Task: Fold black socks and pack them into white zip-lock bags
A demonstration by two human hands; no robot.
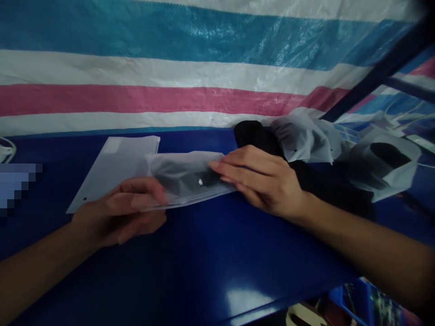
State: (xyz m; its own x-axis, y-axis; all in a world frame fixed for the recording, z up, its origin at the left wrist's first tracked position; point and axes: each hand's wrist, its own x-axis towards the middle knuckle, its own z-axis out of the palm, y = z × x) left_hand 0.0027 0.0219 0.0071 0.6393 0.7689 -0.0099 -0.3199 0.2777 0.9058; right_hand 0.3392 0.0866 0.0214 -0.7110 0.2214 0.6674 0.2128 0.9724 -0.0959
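A frosted plastic bag (pixel 180 165) with something dark inside is held up just over the blue table, between both hands. A small white mark shows on its dark part. My left hand (pixel 125 206) pinches the bag's near left end between thumb and fingers. Over the bag's right end lie the fingers of my right hand (pixel 265 179), closed on it; the thumb is hidden. Behind my left hand, a flat stack of frosted bags (pixel 115 165) rests on the table, partly covered by the held bag.
At the back right sit a black cloth-like item (pixel 256 133), a filled frosted bag (pixel 306 136) and another bag with a dark item (pixel 384 163). A striped plastic sheet (pixel 170 99) hangs behind the blue table (pixel 210 244). Blue bins (pixel 356 299) stand below its front edge.
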